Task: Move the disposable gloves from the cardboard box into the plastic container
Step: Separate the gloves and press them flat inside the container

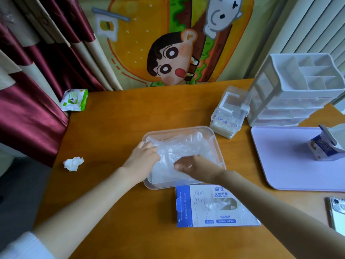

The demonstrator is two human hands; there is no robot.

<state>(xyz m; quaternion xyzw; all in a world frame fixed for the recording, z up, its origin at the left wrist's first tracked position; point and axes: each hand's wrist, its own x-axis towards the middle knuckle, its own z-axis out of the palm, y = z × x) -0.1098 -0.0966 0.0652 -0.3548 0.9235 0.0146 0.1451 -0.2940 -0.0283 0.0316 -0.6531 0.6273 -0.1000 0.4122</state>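
The left hand (143, 156) is seen at the left far corner of a crumpled heap of thin, clear disposable gloves (183, 146), its fingers bent down onto the film. Whether any film is pinched between them cannot be told. The right hand (194, 165) is laid on the near part of the same heap, fingers stretched out towards the left and pressed flat on the plastic; a ring is seen on one finger. Both forearms are bare, and a white sleeve shows at the left elbow.

The gloves are held in a shallow, translucent rectangular plastic container (218, 146), which is filled almost from wall to wall. The container is set on an orange-brown wooden table (115, 124). Just in front of it, at its near rim, a flattened white and blue cardboard box (214, 208) is laid face up, with a glove outline printed on it and a little clear film visible in its torn opening.

To the left, a crumpled white tissue (73, 163) is found near the table edge, and a green and white pack of wet wipes (74, 100) at the far left corner. To the right, a stack of small clear plastic boxes (228, 116) is placed beside a white plastic drawer organiser (298, 90). A pale lilac tray (283, 165) is seen nearer, with a small blue and white carton (325, 146) stood on it, and a phone (337, 214) at the right edge. Behind the table a dark red and cream curtain (37, 71) and a cartoon-printed cloth (168, 43) are hung.
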